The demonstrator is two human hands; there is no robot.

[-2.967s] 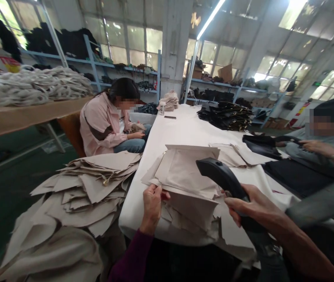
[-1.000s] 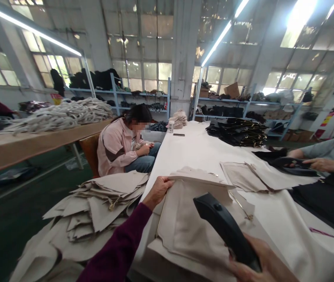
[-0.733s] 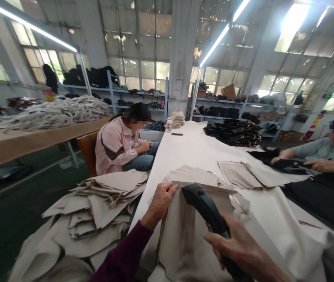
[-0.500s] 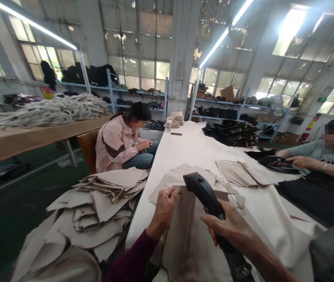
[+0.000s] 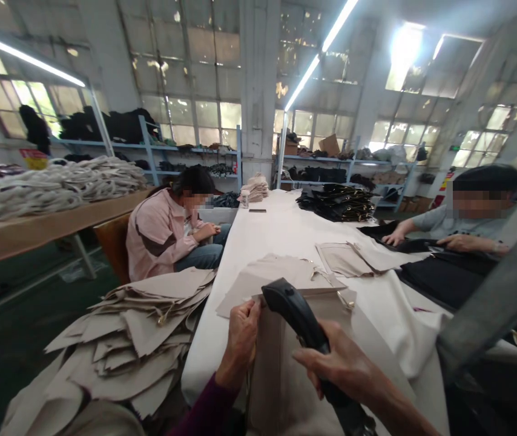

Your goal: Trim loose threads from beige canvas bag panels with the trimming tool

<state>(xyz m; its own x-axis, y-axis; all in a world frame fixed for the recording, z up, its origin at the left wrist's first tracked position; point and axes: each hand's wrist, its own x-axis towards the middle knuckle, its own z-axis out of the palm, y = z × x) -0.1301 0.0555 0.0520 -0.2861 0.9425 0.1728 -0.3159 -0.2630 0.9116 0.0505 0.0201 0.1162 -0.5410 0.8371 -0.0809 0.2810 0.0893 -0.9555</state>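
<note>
- At far left, pale cords (image 5: 59, 184) lie heaped on a brown side bench (image 5: 49, 219).
- Right of them, a person in pink (image 5: 156, 233) sits bent forward, both hands together above the lap.
- Nearer, a loose pile (image 5: 135, 339) of beige pieces spreads beside the white bench (image 5: 270, 233), its edges overlapping unevenly.
- The left hand (image 5: 241, 333), below a purple sleeve, pinches the upper left corner of a beige panel (image 5: 276, 369) between thumb and fingers.
- This panel lies just right of the left hand, running from the pinched corner down toward the wearer, below and left of the right hand.
- Behind its upper edge, more beige pieces (image 5: 276, 269) lie on the bench; farther back are a small bottle (image 5: 244, 198) and a beige stack (image 5: 257, 186).
- The black tool (image 5: 292, 306) slants over the panel, its head just beside the left fingertips; whether it touches the cloth cannot be told.
- The right hand (image 5: 338, 357) is wrapped around the tool's handle, thumb toward the left.
- Beyond, a black stack (image 5: 340, 204) with gold-coloured bits sits on the bench; nearer lies a folded beige piece (image 5: 342, 260).
- At right, a person in grey (image 5: 437, 221) has both hands at dark cloth (image 5: 440, 275).
</note>
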